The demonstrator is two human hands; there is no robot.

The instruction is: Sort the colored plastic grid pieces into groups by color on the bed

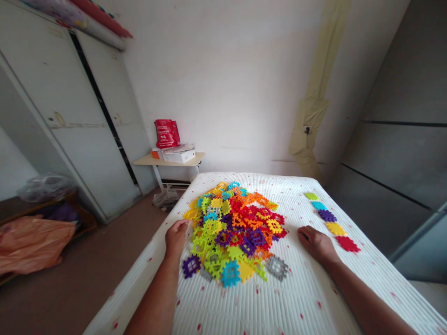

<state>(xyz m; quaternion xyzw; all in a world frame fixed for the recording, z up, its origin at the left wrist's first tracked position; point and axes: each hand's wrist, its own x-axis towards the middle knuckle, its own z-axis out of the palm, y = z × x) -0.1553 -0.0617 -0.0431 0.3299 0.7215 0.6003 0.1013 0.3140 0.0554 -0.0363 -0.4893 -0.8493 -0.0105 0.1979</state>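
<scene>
A heap of colourful plastic tiles with notched edges (240, 228) lies on the white, red-dotted table cover (279, 307). My left hand (177, 236) rests at the heap's left edge, fingers curled together; whether they hold anything is hidden. On the cover right of the heap, my right hand (316, 242) lies with curled fingers, and what may be inside cannot be made out. Beyond it runs a slanting row of separate tiles: green (311, 196), light blue (318, 205), purple (327, 215), yellow (335, 229) and red (348, 244).
Behind on the left, a small table (146, 160) bears a red bag (166, 134) and a white box (179, 156). Grey cabinets (87, 135) stand left. An orange plastic bag (35, 242) lies at the far left. A wall socket (307, 130) is behind.
</scene>
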